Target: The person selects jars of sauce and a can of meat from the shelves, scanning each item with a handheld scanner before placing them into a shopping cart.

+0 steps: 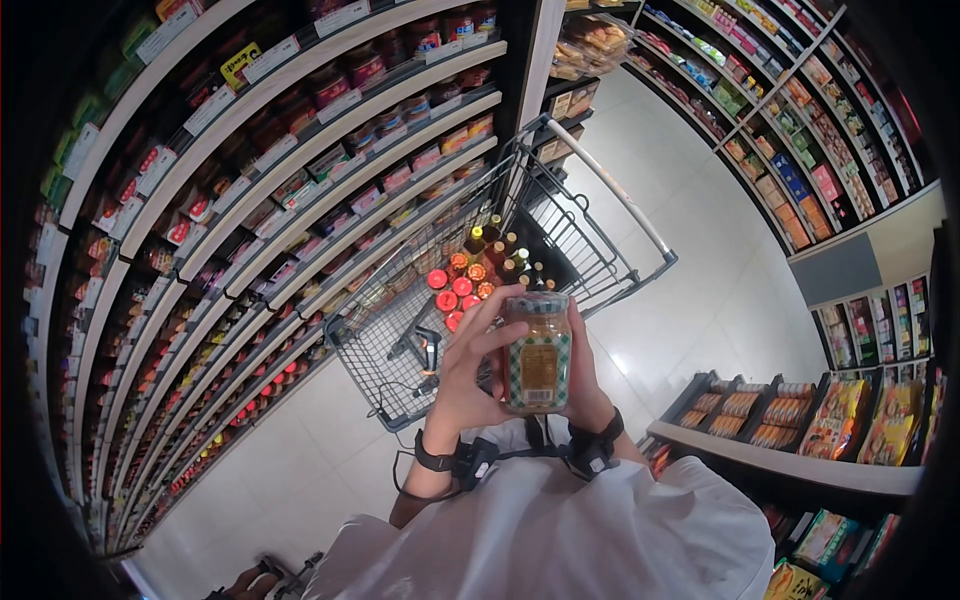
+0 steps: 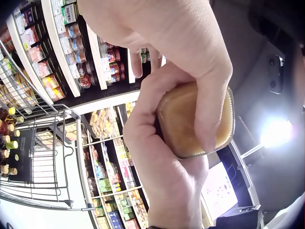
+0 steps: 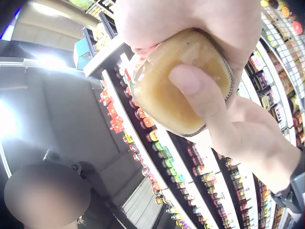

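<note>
In the head view, a glass jar [image 1: 538, 350] with a green-and-white checked pattern and a label stands upright between both hands, in front of the chest. My left hand [image 1: 470, 370] grips its left side, fingers near the lid. On the other side, my right hand [image 1: 588, 375] holds the jar, its fingers partly hidden behind it. The left wrist view shows the underside of the jar [image 2: 183, 124], amber inside, with the left thumb across it. From the right wrist, the jar's base [image 3: 162, 105] shows with the same thumb pressed on it.
A shopping cart [image 1: 370, 365] holding several bottles, some red-capped, stands just beyond the hands. Tall stocked shelves [image 1: 300, 130] curve along the left. More shelves [image 1: 790, 130] stand at upper right, and a low display [image 1: 780, 462] of packets is at right.
</note>
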Demonstrator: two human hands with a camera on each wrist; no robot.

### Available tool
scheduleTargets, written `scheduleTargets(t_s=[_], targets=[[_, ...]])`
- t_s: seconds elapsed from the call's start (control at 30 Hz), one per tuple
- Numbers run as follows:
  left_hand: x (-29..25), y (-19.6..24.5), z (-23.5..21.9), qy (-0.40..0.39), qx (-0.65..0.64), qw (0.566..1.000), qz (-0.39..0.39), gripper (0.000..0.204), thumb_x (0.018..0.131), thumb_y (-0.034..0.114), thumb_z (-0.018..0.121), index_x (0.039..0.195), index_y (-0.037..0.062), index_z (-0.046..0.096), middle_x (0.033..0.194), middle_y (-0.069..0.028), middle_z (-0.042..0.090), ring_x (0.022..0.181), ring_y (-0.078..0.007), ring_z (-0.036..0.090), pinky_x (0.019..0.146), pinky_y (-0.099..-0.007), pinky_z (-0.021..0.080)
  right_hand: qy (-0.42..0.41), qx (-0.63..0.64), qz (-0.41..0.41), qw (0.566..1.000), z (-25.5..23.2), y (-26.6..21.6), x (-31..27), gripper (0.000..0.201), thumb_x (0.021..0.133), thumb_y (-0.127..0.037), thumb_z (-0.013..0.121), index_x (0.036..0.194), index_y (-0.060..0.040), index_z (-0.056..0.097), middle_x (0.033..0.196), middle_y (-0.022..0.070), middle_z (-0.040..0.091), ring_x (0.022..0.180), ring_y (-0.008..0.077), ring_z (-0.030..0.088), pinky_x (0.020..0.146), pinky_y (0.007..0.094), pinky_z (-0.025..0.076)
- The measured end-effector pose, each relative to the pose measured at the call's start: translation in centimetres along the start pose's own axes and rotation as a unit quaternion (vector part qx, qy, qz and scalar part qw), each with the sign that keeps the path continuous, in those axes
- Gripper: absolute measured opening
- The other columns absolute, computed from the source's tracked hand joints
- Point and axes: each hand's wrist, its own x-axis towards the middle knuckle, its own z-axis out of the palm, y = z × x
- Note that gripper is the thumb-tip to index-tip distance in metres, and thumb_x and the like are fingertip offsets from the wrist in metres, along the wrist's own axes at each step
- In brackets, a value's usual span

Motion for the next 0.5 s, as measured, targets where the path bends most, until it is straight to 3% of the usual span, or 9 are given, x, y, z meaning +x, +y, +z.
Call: scheduleTargets(t_s=[0.03,0.13,0.23,0.33,0.37,0.47,0.5], targets=[[-0.1,0.0,0.1,0.002,0.000,1.000,-0.003,0.086,0.049,0.021,0.095,0.125,0.0174,0.057,0.144,-0.0186,0.053,0.118,-0.0374,0.058,0.099,-0.0450,0.045,-0.006,0.007,-0.003,1.000,0.2,0.0,0.0,0.076,0.101,-0.069,0.022,0.136,-0.0083,0.051,0.105,0.0176,0.068,0.083,0.0320,0.071,0.074,0.0414,0.061],[-0.1,-0.3,-0.2,0.002,0.033,0.999,0.008,0.085,0.048,0.023,0.093,0.126,0.0181,0.060,0.143,-0.0164,0.054,0.126,-0.0377,0.054,0.106,-0.0493,0.039,0.204,-0.092,-0.059,0.973,0.5,0.2,0.2,0.064,0.103,-0.061,0.033,0.137,-0.0085,0.049,0.115,0.0137,0.064,0.101,0.0271,0.067,0.089,0.0369,0.056],[0.3,0.7,-0.9,-0.036,0.168,0.985,0.017,0.085,0.049,0.023,0.091,0.129,0.0196,0.061,0.144,-0.0142,0.053,0.132,-0.0369,0.050,0.111,-0.0524,0.032,0.151,-0.306,-0.199,0.919,-0.2,-0.9,0.3,0.054,0.104,-0.050,0.042,0.138,-0.0085,0.047,0.126,0.0098,0.057,0.119,0.0212,0.057,0.102,0.0334,0.046],[-0.1,0.1,-0.1,-0.031,0.167,0.985,0.030,0.085,0.050,0.019,0.089,0.130,0.0211,0.062,0.145,-0.0126,0.051,0.136,-0.0359,0.048,0.113,-0.0534,0.029,0.126,-0.386,-0.184,0.895,0.5,-0.9,-0.2,0.051,0.104,-0.045,0.045,0.140,-0.0087,0.044,0.131,0.0091,0.052,0.125,0.0179,0.050,0.108,0.0332,0.038],[-0.5,-0.7,0.3,-0.028,0.126,0.991,0.038,0.092,0.052,0.020,0.090,0.138,0.0237,0.055,0.150,-0.0141,0.046,0.138,-0.0386,0.045,0.113,-0.0546,0.031,0.123,-0.325,-0.180,0.920,0.4,-0.7,0.0,0.052,0.103,-0.044,0.048,0.143,-0.0100,0.042,0.131,0.0107,0.054,0.119,0.0207,0.056,0.102,0.0353,0.046],[-1.3,-1.1,1.3,0.003,0.028,0.999,0.032,0.106,0.058,0.032,0.094,0.149,0.0283,0.039,0.152,-0.0206,0.040,0.141,-0.0389,0.042,0.113,-0.0577,0.034,0.077,-0.094,-0.073,0.990,0.4,-0.6,-0.7,0.055,0.102,-0.045,0.047,0.145,-0.0112,0.040,0.132,0.0126,0.055,0.112,0.0240,0.062,0.094,0.0384,0.054],[-1.6,-1.2,1.4,0.003,0.042,0.998,0.045,0.119,0.056,0.033,0.096,0.154,0.0251,0.030,0.154,-0.0226,0.035,0.141,-0.0388,0.041,0.113,-0.0543,0.036,0.016,-0.073,-0.072,0.995,-0.1,-0.5,-0.6,0.059,0.102,-0.048,0.045,0.147,-0.0104,0.037,0.131,0.0149,0.057,0.107,0.0265,0.065,0.086,0.0409,0.059]])
